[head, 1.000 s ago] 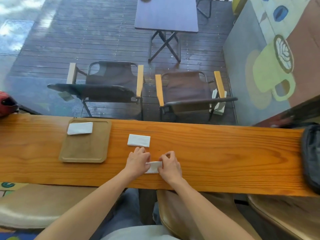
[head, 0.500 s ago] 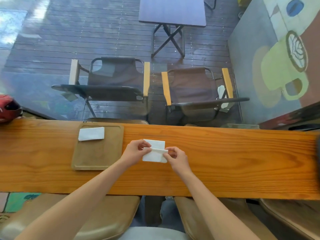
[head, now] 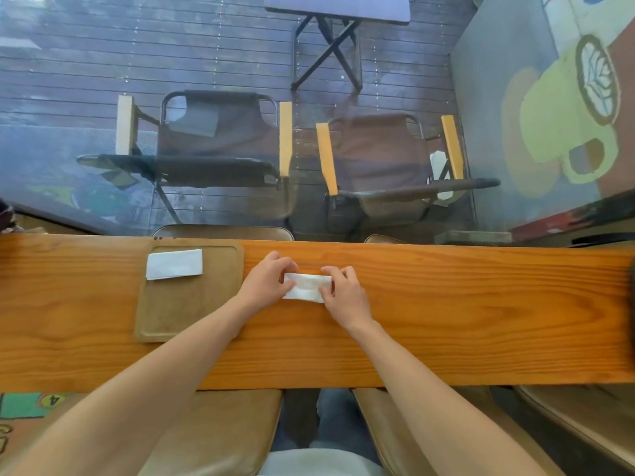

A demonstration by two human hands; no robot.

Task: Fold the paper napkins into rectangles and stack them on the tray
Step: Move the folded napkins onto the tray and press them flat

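Napkin held flat at both ends on the wooden counter.
We see a white paper napkin (head: 307,287), a narrow rectangle, lying on the counter (head: 481,304) just right of the tray (head: 192,314); our left hand (head: 266,282) pinches its left end and our right hand (head: 345,294) its right end, fingers closed on the paper. One folded napkin (head: 174,264) rests in the tray's far left corner.
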